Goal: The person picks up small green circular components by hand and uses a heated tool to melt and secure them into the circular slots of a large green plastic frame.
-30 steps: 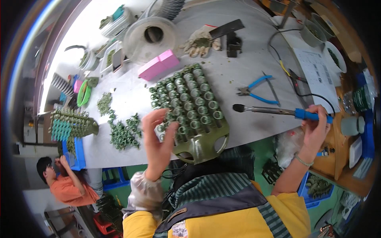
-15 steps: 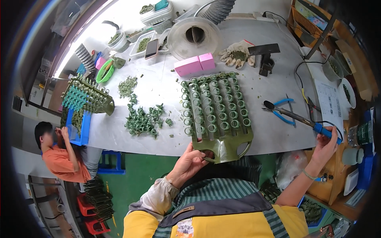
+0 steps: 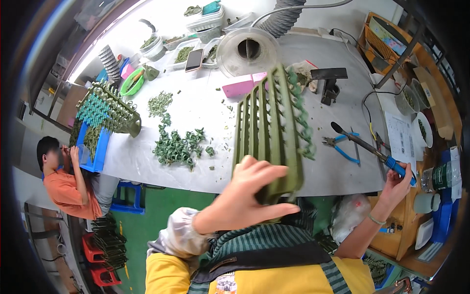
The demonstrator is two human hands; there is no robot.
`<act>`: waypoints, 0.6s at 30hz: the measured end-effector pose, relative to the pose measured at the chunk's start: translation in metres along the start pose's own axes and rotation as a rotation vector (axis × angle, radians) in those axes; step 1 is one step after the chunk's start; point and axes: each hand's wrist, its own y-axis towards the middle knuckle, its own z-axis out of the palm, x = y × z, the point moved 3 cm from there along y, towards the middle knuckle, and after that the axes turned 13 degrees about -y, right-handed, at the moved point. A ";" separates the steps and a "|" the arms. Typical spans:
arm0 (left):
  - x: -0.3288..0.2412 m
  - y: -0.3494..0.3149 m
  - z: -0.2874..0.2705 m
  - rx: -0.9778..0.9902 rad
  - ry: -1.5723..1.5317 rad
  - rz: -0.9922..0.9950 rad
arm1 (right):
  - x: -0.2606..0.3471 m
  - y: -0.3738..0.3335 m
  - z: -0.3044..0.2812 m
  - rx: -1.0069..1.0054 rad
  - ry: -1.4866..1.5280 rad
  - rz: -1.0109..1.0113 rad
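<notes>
My left hand (image 3: 239,196) is at the near end of a green slatted rack (image 3: 292,157), its thumb and fingers spread apart. The rack is tipped up sideways over the table, so its slats face me edge-on. Small green rings (image 3: 303,117) line its right side, blurred by motion. Whether the palm touches the rack's handle cannot be seen. Out to the right, my right hand (image 3: 393,188) is closed around the blue grip of a corded soldering iron (image 3: 362,143) with a dark spoon-shaped tip. Blue-handled pliers (image 3: 345,153) lie beside the iron.
Loose green pieces (image 3: 178,144) are heaped left of the rack. Pink blocks (image 3: 237,86), a clear fume hood (image 3: 264,61) and a black stand (image 3: 329,81) are beyond it. At far left, a person in orange (image 3: 71,188) sits by a blue bin (image 3: 100,152).
The rack has turned from lying face up to tipped on its side, rings toward the right. My left hand has gone from gripping its handle to spread fingers. The right hand still holds the iron.
</notes>
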 end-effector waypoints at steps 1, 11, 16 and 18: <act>0.001 0.010 0.015 0.013 0.145 0.023 | -0.001 0.000 -0.002 -0.005 -0.002 -0.007; 0.068 0.057 0.094 -0.041 0.478 -0.022 | -0.008 0.003 -0.007 -0.019 0.000 -0.038; 0.079 0.061 0.108 -0.093 0.518 -0.012 | -0.007 0.002 -0.002 0.002 0.014 -0.018; 0.079 0.061 0.107 -0.126 0.534 0.004 | -0.009 0.003 0.000 0.022 0.035 0.002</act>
